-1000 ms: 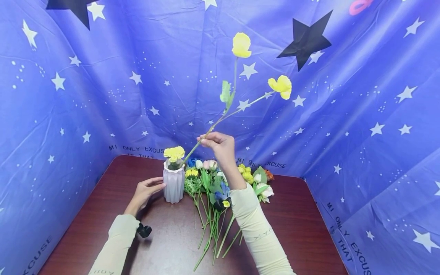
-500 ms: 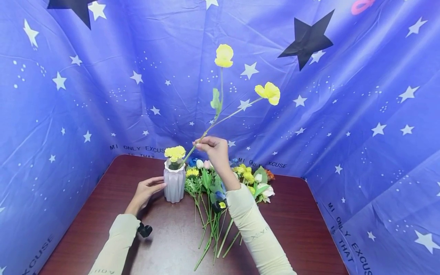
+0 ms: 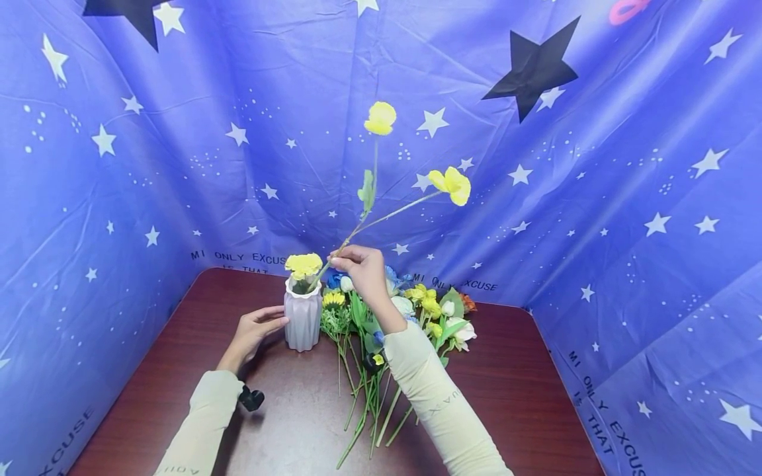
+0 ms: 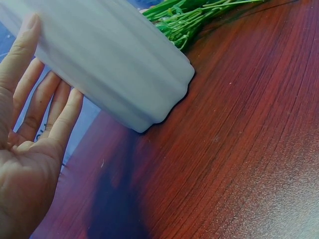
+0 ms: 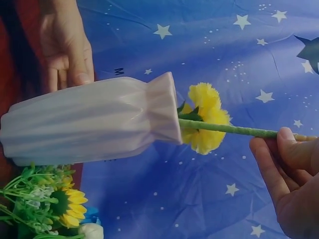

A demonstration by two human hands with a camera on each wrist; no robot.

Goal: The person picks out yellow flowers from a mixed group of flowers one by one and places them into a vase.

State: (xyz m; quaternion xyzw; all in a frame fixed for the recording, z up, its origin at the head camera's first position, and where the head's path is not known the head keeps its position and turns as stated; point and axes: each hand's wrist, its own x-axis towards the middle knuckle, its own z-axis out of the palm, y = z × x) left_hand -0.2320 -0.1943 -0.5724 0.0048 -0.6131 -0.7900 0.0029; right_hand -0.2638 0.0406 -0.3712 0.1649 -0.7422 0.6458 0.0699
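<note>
A pale ribbed vase [image 3: 302,318] stands upright at the left of the table, a yellow carnation-like flower [image 3: 303,265] in its mouth. My right hand [image 3: 363,274] pinches the stem [image 5: 249,131] of a two-headed artificial yellow flower [image 3: 381,118] between thumb and fingers. The stem's lower end is inside the vase, hidden by the wall, and the stem leans right. With fingers nearly straight, my left hand [image 3: 253,336] touches the vase's left side; in the left wrist view the thumb and fingertips rest against the vase wall [image 4: 109,59].
Right of the vase lies a spread of artificial flowers [image 3: 430,305] on the dark red table [image 3: 506,383], stems pointing toward me. A sunflower [image 5: 73,207] lies close beside the vase. Blue starry cloth [image 3: 595,165] surrounds the table.
My right hand has come down and left toward the vase mouth, sliding the yellow flower's stem deeper in. Both flower heads are lower. My left hand and the vase stay put.
</note>
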